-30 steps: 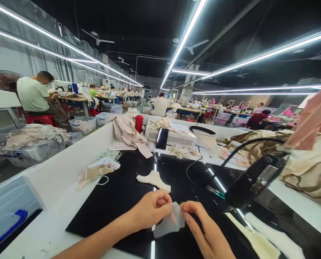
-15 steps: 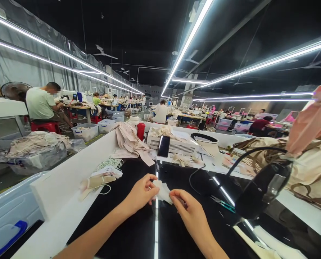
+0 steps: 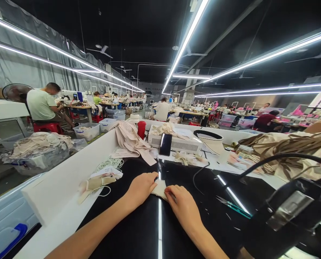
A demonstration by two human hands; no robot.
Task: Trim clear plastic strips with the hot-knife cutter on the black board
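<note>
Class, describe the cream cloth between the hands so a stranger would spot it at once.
Start with the big glossy black board at the bottom of the picture. Over it, the left hand and right hand are close together, with the cream cloth between them. Unlike the draped beige pile farther back, it is one small piece with a hand at either side.

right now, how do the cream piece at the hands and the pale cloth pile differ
The cream piece looks much smaller than the cloth pile. Left hand and right hand touch the cream piece, not the cloth pile. The cream piece looks flatter than the folded cloth pile. Both look pale.
</note>
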